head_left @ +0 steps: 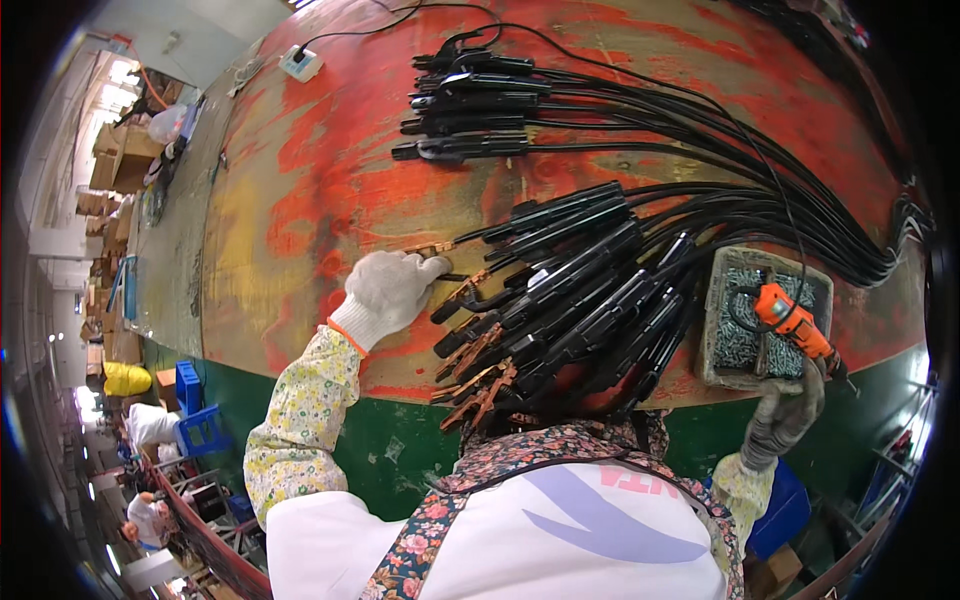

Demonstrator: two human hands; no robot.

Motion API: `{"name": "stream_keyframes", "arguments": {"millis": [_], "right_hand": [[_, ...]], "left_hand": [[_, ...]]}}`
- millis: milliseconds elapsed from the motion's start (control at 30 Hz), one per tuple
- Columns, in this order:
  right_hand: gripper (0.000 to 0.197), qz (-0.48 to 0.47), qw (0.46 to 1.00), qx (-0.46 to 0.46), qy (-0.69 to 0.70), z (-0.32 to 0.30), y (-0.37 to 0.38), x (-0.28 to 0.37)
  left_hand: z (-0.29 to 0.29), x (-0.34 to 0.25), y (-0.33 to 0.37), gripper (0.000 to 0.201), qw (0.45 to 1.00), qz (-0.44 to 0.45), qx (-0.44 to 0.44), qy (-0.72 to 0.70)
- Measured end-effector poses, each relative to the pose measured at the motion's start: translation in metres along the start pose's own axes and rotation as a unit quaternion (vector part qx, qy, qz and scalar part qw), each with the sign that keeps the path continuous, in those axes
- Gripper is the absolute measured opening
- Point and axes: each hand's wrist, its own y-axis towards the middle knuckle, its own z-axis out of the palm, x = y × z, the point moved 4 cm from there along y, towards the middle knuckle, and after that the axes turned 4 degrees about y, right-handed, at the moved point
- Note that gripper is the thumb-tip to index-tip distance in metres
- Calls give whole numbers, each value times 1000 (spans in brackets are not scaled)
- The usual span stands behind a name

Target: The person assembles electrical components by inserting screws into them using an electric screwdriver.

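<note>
My left hand [385,298], in a white knit glove, is closed at the exposed copper jaw [432,248] of a black welding electrode holder [565,208]. Several more electrode holders [590,265] lie fanned out to its right, their copper ends [485,390] toward me. Over at the right, my right hand [790,408], in a greyish glove, reaches to the near rim of a tray [708,340] of small screws [738,335]. Just above that hand, an orange power screwdriver [790,318] lies across the tray, its bit pointing down right. The right fingertips are partly hidden beside the tool.
Another row of black electrode holders [470,118] lies farther back, with cables [690,110] sweeping right into a bundle. A white power socket [301,64] sits at the far left of the worn red tabletop [300,200]. Blue crates [197,412] stand on the floor at left.
</note>
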Motion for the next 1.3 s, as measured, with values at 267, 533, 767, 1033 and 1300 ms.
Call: {"name": "stream_keyframes", "arguments": {"millis": [267, 533, 767, 1033, 1300], "right_hand": [[48, 13, 944, 205, 260, 45, 15, 58], [43, 543, 333, 117, 762, 210, 77, 119], [29, 529, 293, -52, 795, 252, 124, 86], [26, 469, 484, 53, 737, 187, 149, 109], [15, 382, 565, 5, 732, 168, 156, 89]], "left_hand": [[-63, 52, 10, 17, 940, 25, -225, -257], [-183, 19, -64, 16, 921, -22, -347, -176], [-136, -19, -73, 21, 902, 43, -429, -1], [-134, -84, -4, 49, 841, 75, -159, -511], [-164, -130, 49, 44, 675, 51, -385, -627]]}}
